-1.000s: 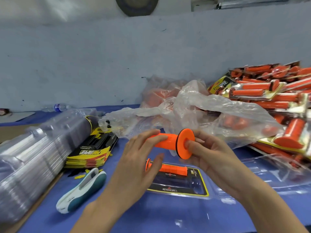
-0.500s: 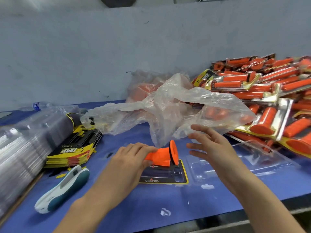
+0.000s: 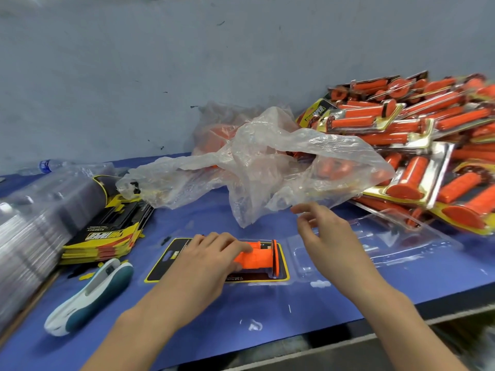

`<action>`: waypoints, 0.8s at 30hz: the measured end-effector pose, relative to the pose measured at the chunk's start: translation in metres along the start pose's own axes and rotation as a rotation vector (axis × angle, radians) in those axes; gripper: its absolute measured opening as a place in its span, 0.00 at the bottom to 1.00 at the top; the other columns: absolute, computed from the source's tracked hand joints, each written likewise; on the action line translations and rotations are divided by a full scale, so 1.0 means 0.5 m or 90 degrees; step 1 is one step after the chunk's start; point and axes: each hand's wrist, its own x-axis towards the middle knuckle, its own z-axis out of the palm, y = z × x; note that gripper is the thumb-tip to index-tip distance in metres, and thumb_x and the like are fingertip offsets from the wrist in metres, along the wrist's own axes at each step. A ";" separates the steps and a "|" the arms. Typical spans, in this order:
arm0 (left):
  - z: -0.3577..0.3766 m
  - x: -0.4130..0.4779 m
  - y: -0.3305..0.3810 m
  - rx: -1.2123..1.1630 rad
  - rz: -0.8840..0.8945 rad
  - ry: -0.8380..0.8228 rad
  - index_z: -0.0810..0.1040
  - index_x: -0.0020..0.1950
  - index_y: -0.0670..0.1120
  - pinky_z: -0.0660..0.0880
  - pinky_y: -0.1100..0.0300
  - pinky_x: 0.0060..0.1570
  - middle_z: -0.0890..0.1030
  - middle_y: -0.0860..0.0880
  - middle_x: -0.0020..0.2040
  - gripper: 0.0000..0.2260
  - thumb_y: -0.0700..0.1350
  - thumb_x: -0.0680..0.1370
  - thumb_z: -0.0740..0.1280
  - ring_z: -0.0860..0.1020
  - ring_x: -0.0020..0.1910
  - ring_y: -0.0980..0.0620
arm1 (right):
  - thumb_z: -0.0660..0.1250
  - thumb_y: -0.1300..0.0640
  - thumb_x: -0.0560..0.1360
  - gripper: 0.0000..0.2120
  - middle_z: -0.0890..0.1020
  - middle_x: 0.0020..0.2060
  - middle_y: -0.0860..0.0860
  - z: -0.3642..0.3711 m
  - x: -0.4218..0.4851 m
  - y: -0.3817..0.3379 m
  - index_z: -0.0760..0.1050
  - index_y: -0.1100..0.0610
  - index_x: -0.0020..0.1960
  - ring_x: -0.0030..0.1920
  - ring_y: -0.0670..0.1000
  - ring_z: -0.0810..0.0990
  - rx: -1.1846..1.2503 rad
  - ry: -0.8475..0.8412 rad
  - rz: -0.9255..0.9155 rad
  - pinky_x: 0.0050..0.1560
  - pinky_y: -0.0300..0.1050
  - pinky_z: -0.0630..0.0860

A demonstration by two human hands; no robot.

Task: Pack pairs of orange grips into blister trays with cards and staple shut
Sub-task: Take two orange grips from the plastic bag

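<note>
An orange grip (image 3: 257, 259) lies in the open blister tray (image 3: 300, 261) on its black-and-yellow card (image 3: 171, 259), flange to the right. My left hand (image 3: 211, 259) rests on the grip and presses it down; a second grip behind it is mostly hidden. My right hand (image 3: 325, 231) hovers empty above the tray's clear lid half (image 3: 401, 236), fingers loosely spread. A white-and-teal stapler (image 3: 88, 293) lies on the blue table at the left.
A crumpled clear plastic bag (image 3: 267, 167) with loose orange grips lies behind the tray. Finished packs (image 3: 417, 145) are piled at the right. A stack of cards (image 3: 107, 236) and stacked clear trays (image 3: 32, 218) sit at the left. The table's front edge (image 3: 401, 311) runs close below.
My left hand has lowered the orange grip into the tray on the card. My right hand let go of the grip's flange and moved away to the right.
</note>
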 end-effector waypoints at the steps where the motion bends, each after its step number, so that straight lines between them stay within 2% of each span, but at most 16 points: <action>1: 0.002 -0.001 0.001 -0.008 0.001 -0.003 0.80 0.55 0.53 0.75 0.57 0.40 0.81 0.56 0.48 0.15 0.44 0.71 0.78 0.79 0.42 0.51 | 0.58 0.57 0.81 0.11 0.78 0.52 0.43 0.001 0.000 0.000 0.75 0.46 0.59 0.54 0.46 0.76 -0.005 -0.002 0.002 0.53 0.45 0.72; 4: 0.009 -0.008 -0.002 -0.053 -0.001 -0.026 0.79 0.56 0.55 0.72 0.60 0.48 0.80 0.57 0.51 0.13 0.46 0.74 0.75 0.78 0.46 0.53 | 0.58 0.57 0.81 0.11 0.78 0.53 0.44 0.002 -0.003 -0.001 0.75 0.47 0.59 0.56 0.46 0.75 -0.012 -0.012 0.006 0.54 0.46 0.72; 8: 0.021 -0.018 -0.013 -0.156 -0.025 -0.043 0.76 0.62 0.58 0.66 0.61 0.57 0.77 0.60 0.59 0.10 0.52 0.81 0.63 0.73 0.57 0.56 | 0.59 0.58 0.81 0.12 0.79 0.52 0.43 -0.003 -0.021 -0.007 0.76 0.48 0.59 0.56 0.45 0.76 0.017 0.008 0.007 0.53 0.42 0.71; 11: 0.011 -0.018 -0.014 -0.155 -0.034 -0.058 0.76 0.63 0.58 0.68 0.59 0.60 0.77 0.61 0.59 0.17 0.60 0.81 0.54 0.73 0.58 0.58 | 0.60 0.57 0.81 0.11 0.79 0.50 0.40 -0.010 -0.043 -0.014 0.76 0.46 0.58 0.53 0.40 0.76 0.094 0.067 0.042 0.47 0.38 0.71; 13: -0.003 -0.020 -0.023 -0.153 -0.069 -0.037 0.77 0.63 0.58 0.71 0.56 0.57 0.78 0.60 0.57 0.18 0.60 0.81 0.53 0.75 0.55 0.56 | 0.61 0.56 0.80 0.10 0.80 0.47 0.39 -0.014 -0.059 -0.021 0.76 0.43 0.54 0.49 0.36 0.76 0.203 0.122 0.095 0.41 0.31 0.71; 15: -0.013 -0.028 -0.043 -0.142 -0.146 0.012 0.78 0.62 0.55 0.72 0.52 0.56 0.79 0.58 0.56 0.17 0.59 0.81 0.55 0.76 0.54 0.54 | 0.62 0.57 0.80 0.09 0.80 0.46 0.41 -0.016 -0.076 -0.024 0.75 0.44 0.52 0.44 0.35 0.77 0.333 0.194 0.175 0.35 0.28 0.70; 18: -0.020 -0.048 -0.083 -0.137 -0.322 0.038 0.78 0.62 0.49 0.71 0.48 0.60 0.79 0.51 0.57 0.13 0.51 0.82 0.61 0.76 0.57 0.48 | 0.61 0.57 0.79 0.05 0.77 0.46 0.46 -0.014 -0.107 -0.021 0.72 0.50 0.54 0.42 0.44 0.76 0.457 0.300 0.355 0.37 0.41 0.71; 20: -0.019 -0.063 -0.107 -0.159 -0.432 0.023 0.79 0.62 0.45 0.71 0.49 0.58 0.79 0.45 0.56 0.12 0.46 0.82 0.63 0.77 0.55 0.44 | 0.62 0.57 0.79 0.07 0.76 0.46 0.50 -0.006 -0.129 -0.017 0.68 0.54 0.56 0.39 0.48 0.74 0.506 0.370 0.446 0.36 0.44 0.70; 22: -0.020 -0.076 -0.123 -0.188 -0.521 -0.011 0.79 0.61 0.42 0.72 0.49 0.57 0.80 0.42 0.54 0.11 0.45 0.82 0.63 0.78 0.54 0.42 | 0.63 0.56 0.79 0.11 0.75 0.52 0.55 0.006 -0.145 -0.017 0.64 0.54 0.58 0.38 0.48 0.75 0.536 0.414 0.496 0.35 0.42 0.70; 24: -0.021 -0.085 -0.131 -0.197 -0.569 -0.042 0.79 0.59 0.41 0.73 0.49 0.55 0.82 0.41 0.54 0.11 0.44 0.82 0.62 0.78 0.54 0.41 | 0.64 0.55 0.79 0.15 0.73 0.59 0.57 0.015 -0.152 -0.021 0.62 0.54 0.61 0.41 0.48 0.78 0.595 0.410 0.512 0.39 0.40 0.72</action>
